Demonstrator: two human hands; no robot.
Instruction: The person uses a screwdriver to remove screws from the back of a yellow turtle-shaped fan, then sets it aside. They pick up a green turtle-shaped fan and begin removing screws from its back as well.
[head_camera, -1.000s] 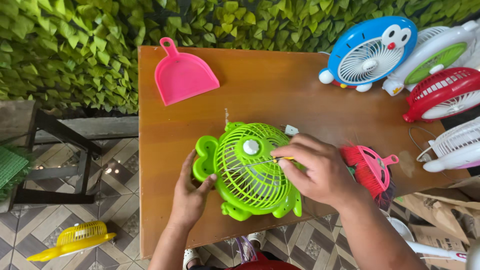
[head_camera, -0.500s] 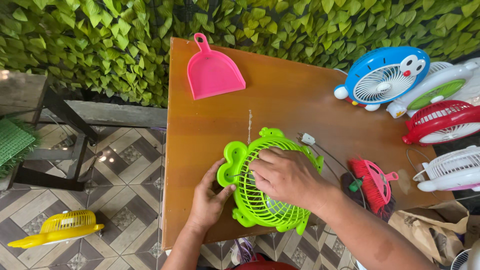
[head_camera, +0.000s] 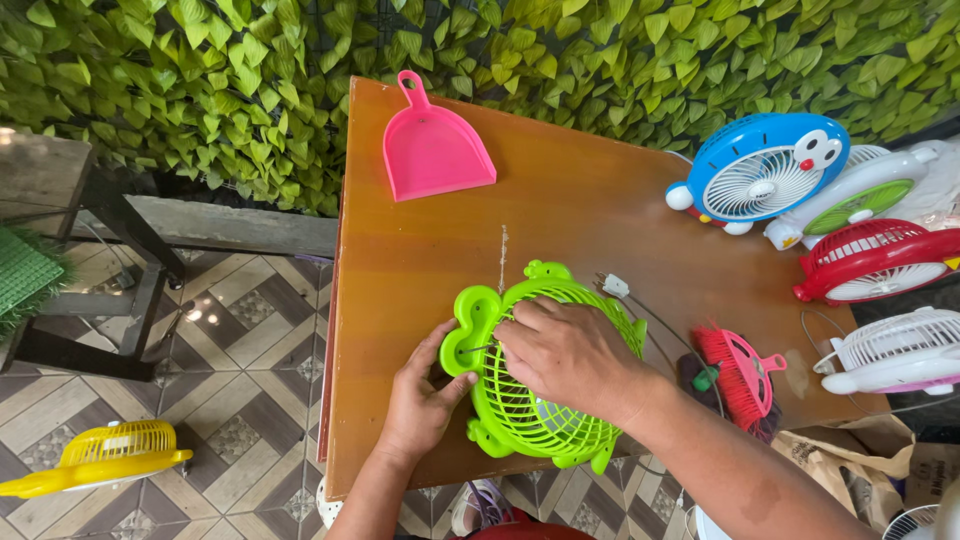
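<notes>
Lime-green fan (head_camera: 520, 400); pink dustpan (head_camera: 436, 152); orange-brown table (head_camera: 580, 210).

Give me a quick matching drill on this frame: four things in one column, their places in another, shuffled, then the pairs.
Things:
1. green fan
2. pink dustpan
3. yellow fan
4. blue fan

Places:
A. on the tiled floor
B. far right of the table, by the leaf wall
C. under both hands, near table edge
D. far left corner of the table

Pairs: 1-C, 2-D, 3-A, 4-B
</notes>
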